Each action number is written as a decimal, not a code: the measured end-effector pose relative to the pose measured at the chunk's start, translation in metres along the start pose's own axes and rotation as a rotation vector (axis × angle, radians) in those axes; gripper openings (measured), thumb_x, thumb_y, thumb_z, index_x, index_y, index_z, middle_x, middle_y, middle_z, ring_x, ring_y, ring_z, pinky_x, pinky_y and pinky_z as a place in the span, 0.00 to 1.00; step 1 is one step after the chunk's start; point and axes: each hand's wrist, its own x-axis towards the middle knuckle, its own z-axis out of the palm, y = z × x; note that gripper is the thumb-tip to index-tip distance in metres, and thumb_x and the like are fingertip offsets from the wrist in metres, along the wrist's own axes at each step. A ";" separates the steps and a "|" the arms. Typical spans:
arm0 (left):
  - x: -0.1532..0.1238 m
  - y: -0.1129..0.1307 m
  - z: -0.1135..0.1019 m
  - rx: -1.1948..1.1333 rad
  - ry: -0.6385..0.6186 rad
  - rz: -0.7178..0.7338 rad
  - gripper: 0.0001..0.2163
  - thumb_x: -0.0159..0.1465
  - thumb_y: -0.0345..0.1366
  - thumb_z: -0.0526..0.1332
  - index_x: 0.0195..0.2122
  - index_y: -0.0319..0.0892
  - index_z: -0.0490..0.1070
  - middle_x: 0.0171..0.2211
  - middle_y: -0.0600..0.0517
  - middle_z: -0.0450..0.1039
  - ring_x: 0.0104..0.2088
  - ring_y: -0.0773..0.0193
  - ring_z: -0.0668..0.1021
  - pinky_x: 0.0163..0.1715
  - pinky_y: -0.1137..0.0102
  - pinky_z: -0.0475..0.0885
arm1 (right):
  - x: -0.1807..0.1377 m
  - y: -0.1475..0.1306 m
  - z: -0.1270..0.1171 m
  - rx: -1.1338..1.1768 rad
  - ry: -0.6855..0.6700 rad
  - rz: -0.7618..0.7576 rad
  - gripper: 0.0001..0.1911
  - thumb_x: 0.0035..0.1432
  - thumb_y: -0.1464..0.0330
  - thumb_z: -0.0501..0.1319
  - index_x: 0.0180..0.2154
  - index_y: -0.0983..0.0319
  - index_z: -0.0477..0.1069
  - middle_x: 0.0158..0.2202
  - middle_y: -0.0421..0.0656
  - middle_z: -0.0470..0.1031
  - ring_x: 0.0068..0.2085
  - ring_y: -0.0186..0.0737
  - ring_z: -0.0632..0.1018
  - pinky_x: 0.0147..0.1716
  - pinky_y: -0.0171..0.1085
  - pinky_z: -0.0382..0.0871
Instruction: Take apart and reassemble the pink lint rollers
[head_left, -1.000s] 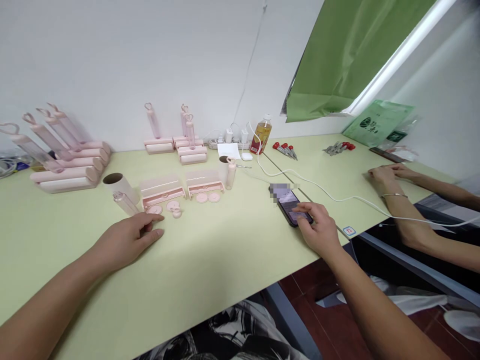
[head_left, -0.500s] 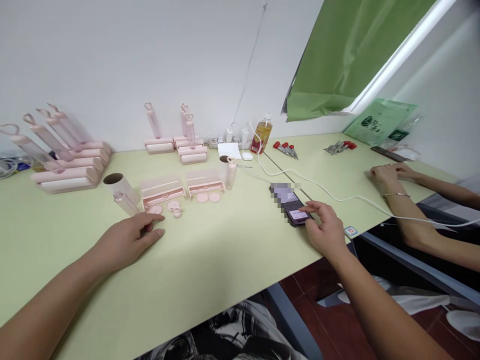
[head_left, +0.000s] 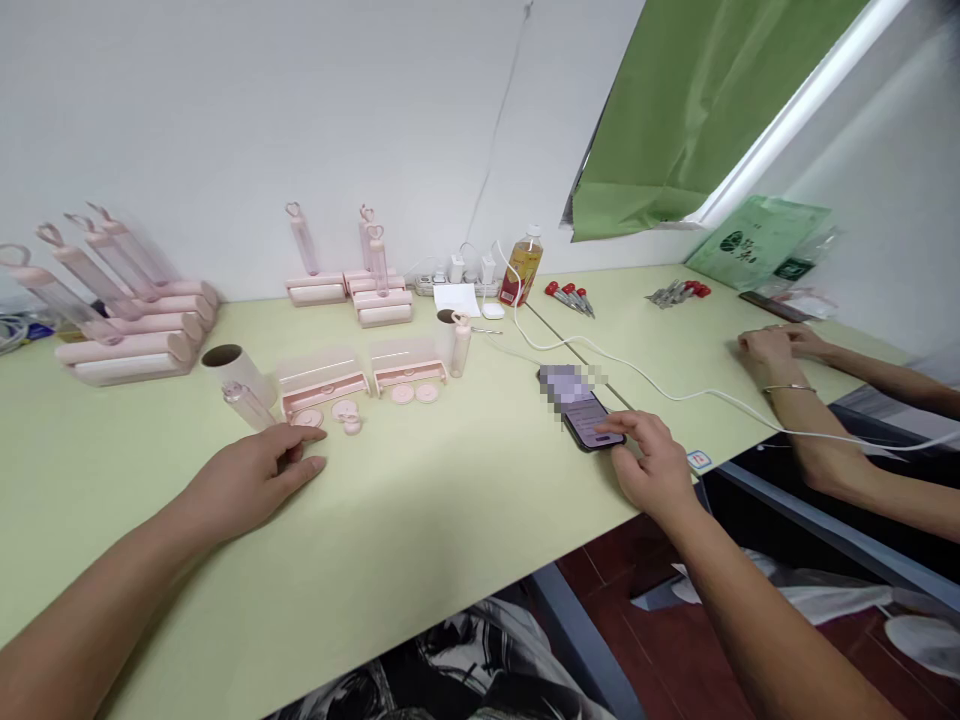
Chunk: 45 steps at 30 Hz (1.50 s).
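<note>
My right hand (head_left: 651, 458) reaches over the lower end of a smartphone (head_left: 589, 415), fingers stretched toward its lit screen, holding nothing. Resting on the table, my left hand (head_left: 259, 475) has its fingers loosely apart and nothing in them. Just beyond it lie small pink round caps (head_left: 345, 412) and a clear tube handle (head_left: 246, 402), which leans by a cardboard roll (head_left: 236, 370). Two pink lint-roller housings with clear covers, the left one (head_left: 326, 388) and the right one (head_left: 409, 372), lie past the caps. A second handle (head_left: 460, 348) stands near another cardboard roll (head_left: 445, 335).
Assembled pink lint rollers (head_left: 124, 350) line the back left, with several more (head_left: 382, 305) by the wall. A drink bottle (head_left: 523, 265), a white cable (head_left: 660, 385) and red-handled tools (head_left: 574, 298) lie farther right. A co-worker's hands (head_left: 772, 345) rest on the adjoining table.
The phone's screen content has changed; a white pop-up near its lower end is gone. My right hand has barely shifted, and my left hand stays in place. The view has moved slightly.
</note>
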 end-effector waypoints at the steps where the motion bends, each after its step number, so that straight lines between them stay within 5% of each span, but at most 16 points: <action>1: 0.000 0.000 0.000 -0.002 0.003 0.002 0.26 0.62 0.56 0.51 0.56 0.48 0.68 0.30 0.54 0.72 0.31 0.61 0.75 0.32 0.70 0.68 | 0.000 0.000 0.000 -0.003 0.007 -0.006 0.17 0.48 0.75 0.54 0.40 0.57 0.71 0.39 0.44 0.78 0.46 0.50 0.75 0.49 0.50 0.68; 10: 0.000 0.000 0.000 -0.012 0.016 0.009 0.27 0.61 0.56 0.52 0.55 0.48 0.69 0.30 0.54 0.73 0.30 0.61 0.75 0.31 0.70 0.68 | 0.003 -0.003 0.001 -0.033 -0.043 0.050 0.15 0.54 0.69 0.55 0.45 0.58 0.69 0.45 0.47 0.74 0.48 0.51 0.74 0.44 0.48 0.69; 20: 0.001 -0.003 0.002 -0.018 0.032 0.031 0.26 0.61 0.56 0.53 0.55 0.48 0.70 0.30 0.54 0.73 0.30 0.61 0.75 0.31 0.70 0.68 | 0.003 -0.014 0.002 0.104 -0.205 -0.199 0.21 0.57 0.69 0.58 0.53 0.57 0.61 0.45 0.46 0.76 0.52 0.51 0.70 0.52 0.51 0.64; 27: 0.001 -0.002 0.002 -0.015 0.027 0.025 0.26 0.61 0.56 0.53 0.54 0.48 0.70 0.30 0.54 0.73 0.30 0.61 0.75 0.30 0.70 0.68 | 0.004 -0.009 0.010 -0.081 0.025 0.135 0.13 0.54 0.67 0.56 0.43 0.59 0.67 0.42 0.48 0.76 0.46 0.54 0.72 0.46 0.52 0.66; 35: 0.001 -0.004 0.002 -0.012 0.032 0.027 0.26 0.61 0.56 0.52 0.55 0.48 0.70 0.30 0.54 0.73 0.30 0.61 0.75 0.30 0.70 0.68 | 0.003 -0.009 0.008 -0.058 0.014 0.152 0.14 0.55 0.65 0.57 0.45 0.59 0.66 0.44 0.48 0.75 0.48 0.54 0.71 0.46 0.50 0.66; 42: 0.001 -0.003 0.002 -0.002 0.019 0.024 0.26 0.61 0.56 0.52 0.55 0.48 0.69 0.30 0.53 0.73 0.31 0.60 0.75 0.31 0.70 0.68 | 0.003 -0.013 0.003 0.104 -0.175 -0.163 0.19 0.58 0.67 0.58 0.52 0.57 0.63 0.44 0.46 0.77 0.52 0.51 0.71 0.52 0.50 0.64; 45: 0.001 -0.003 0.002 -0.007 0.015 0.025 0.27 0.62 0.56 0.51 0.56 0.47 0.69 0.31 0.53 0.73 0.31 0.60 0.75 0.31 0.70 0.68 | 0.003 -0.012 0.007 0.031 -0.104 -0.092 0.18 0.57 0.66 0.58 0.50 0.58 0.64 0.41 0.46 0.78 0.49 0.52 0.72 0.51 0.52 0.63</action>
